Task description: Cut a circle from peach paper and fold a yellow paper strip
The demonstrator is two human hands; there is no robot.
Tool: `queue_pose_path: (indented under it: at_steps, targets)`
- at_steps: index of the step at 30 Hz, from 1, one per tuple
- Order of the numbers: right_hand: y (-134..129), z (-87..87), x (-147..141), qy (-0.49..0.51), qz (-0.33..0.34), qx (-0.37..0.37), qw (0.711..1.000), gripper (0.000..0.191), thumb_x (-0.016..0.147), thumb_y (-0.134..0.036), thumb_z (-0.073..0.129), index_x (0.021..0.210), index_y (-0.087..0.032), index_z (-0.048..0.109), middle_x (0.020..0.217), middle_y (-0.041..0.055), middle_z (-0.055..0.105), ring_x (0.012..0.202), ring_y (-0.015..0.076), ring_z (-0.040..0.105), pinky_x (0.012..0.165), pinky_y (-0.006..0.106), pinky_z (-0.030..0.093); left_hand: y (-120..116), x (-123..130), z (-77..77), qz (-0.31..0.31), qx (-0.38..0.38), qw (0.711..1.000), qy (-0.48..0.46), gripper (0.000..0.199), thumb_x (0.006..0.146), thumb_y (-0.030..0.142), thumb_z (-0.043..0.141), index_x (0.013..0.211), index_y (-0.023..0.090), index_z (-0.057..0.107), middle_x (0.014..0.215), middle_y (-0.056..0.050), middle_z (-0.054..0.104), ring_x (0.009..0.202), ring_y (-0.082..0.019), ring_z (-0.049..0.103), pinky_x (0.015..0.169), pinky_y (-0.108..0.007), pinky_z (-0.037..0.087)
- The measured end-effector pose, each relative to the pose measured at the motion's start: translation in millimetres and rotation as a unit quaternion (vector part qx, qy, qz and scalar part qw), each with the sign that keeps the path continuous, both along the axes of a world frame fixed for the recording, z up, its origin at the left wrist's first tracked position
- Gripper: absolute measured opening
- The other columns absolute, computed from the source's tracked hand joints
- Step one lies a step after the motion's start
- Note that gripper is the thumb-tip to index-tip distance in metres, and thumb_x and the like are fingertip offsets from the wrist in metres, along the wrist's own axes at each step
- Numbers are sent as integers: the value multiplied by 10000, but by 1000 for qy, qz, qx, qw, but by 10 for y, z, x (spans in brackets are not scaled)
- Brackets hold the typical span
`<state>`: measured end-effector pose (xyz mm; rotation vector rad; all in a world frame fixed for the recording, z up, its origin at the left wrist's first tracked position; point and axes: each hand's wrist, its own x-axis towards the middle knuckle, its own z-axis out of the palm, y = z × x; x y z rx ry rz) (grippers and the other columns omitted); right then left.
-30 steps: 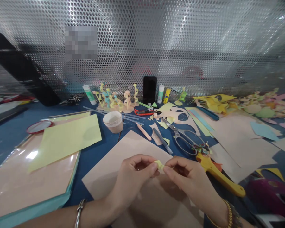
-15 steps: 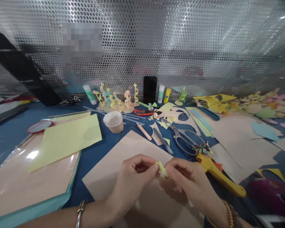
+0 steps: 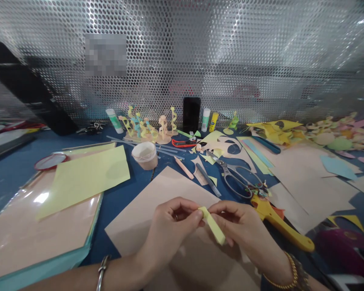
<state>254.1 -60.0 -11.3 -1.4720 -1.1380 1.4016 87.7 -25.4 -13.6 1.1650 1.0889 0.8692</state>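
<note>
Between my two hands is a pale yellow paper strip (image 3: 215, 229), its lower end slanting down to the right. My left hand (image 3: 174, 224) pinches the strip's upper end between thumb and fingertips. On the other side, my right hand (image 3: 245, 228) has its fingers closed at the strip's right edge, with the thumb behind it. Both hands are above a large beige paper sheet (image 3: 139, 216). Beyond them lie a pink pencil-like stick (image 3: 184, 168), a grey-blue pen (image 3: 210, 182) and scissors (image 3: 235, 178).
A paper cup (image 3: 144, 157) stands left of centre. Behind it are small curled-paper figures (image 3: 139, 125) and a phone (image 3: 191, 114). A yellow-handled tool (image 3: 285, 228) lies close by my right hand. Yellow paper (image 3: 91, 176) covers a folder at left. A perforated metal panel (image 3: 170, 48) rises behind.
The paper strip now shows more of its length, extended down to the right; before, it looked short and curled. My right hand has shifted slightly, while my left hand has stayed put.
</note>
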Motion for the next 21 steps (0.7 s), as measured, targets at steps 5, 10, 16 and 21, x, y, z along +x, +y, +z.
queue_pose_path:
  at_steps: [5, 10, 16, 21]
  targets:
    - [0, -1, 19, -16, 14, 23, 1000, 220, 704, -382, 749, 774, -173, 735, 605, -8, 612, 434, 42, 397, 408, 164, 291, -6, 19, 48, 4, -4, 1000, -2, 57, 700, 220, 734, 677, 176, 704, 634, -4, 712, 574, -109, 633, 537, -170, 489]
    - [6, 16, 15, -33, 12, 33, 999, 202, 704, -379, 746, 746, -182, 737, 615, -12, 609, 439, 46, 378, 408, 178, 276, -17, 18, 48, 0, -37, 999, -27, 51, 644, 158, 739, 685, 166, 709, 610, -5, 698, 577, -125, 635, 552, -190, 497]
    - [20, 12, 11, -47, 4, 14, 999, 249, 717, -407, 711, 712, -158, 710, 575, -7, 578, 442, 53, 384, 404, 182, 276, -26, 5, -39, -16, -56, 995, -75, 61, 662, 163, 738, 723, 164, 727, 654, -7, 706, 603, -119, 632, 585, -192, 509]
    - [16, 20, -13, -35, -15, -10, 999, 244, 691, -395, 716, 682, -152, 691, 538, -14, 563, 442, 57, 410, 396, 169, 296, -27, 8, -21, -21, -35, 997, -62, 71, 666, 144, 725, 732, 170, 726, 681, -7, 716, 619, -122, 640, 596, -189, 513]
